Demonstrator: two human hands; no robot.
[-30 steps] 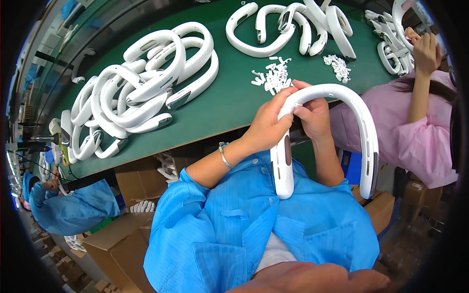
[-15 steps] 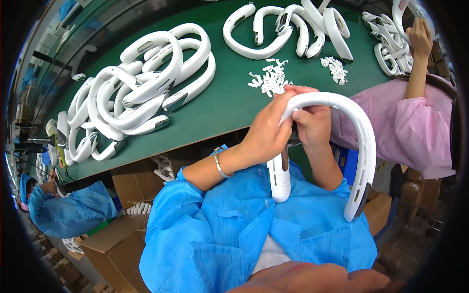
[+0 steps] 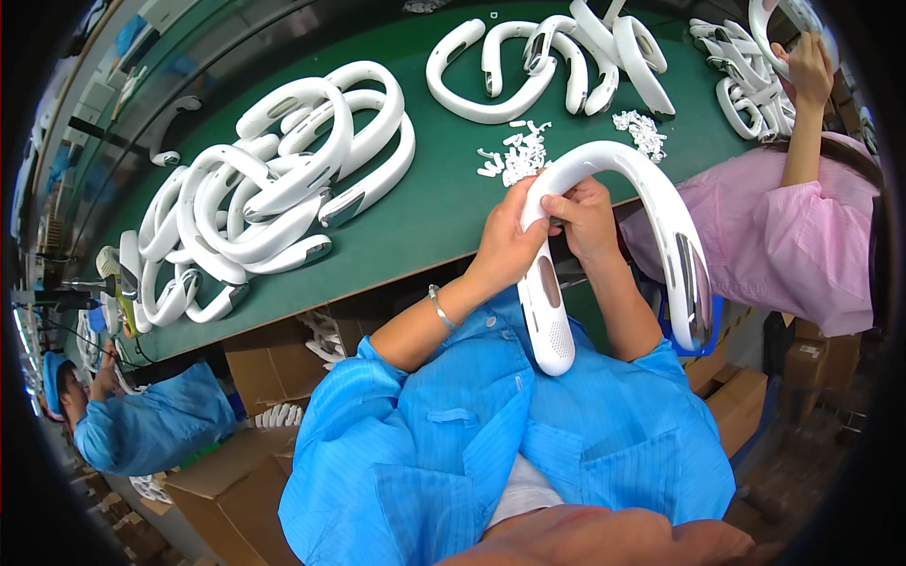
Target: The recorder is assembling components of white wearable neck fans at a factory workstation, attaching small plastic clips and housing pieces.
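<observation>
Right now both hands hold one white neck fan (image 3: 651, 203), a U-shaped band; the left hand (image 3: 505, 247) is curled tight around the fan's left arm, fingers wrapped over the top and thumb side pressing the plastic; the right hand (image 3: 587, 219) sits just beside it, fingers bent and pinching the inside of the bend, touching the same arm.

The fan is up in the air, in front of the person's chest and over the near edge of the green table (image 3: 425, 217); its bend points up and away toward the table, and its two arms hang down toward the blue coat (image 3: 425, 443); the long way runs up and down, tilted a bit; the left arm shows a grille of tiny holes at its tip, and the right arm shows a shiny grey strip.

On the table lies a pile of fans (image 3: 264, 189) to the left, more fans (image 3: 557, 57) at the back, and small white bits (image 3: 514, 156) near the hands; a person in pink (image 3: 783, 236) sits to the right.
</observation>
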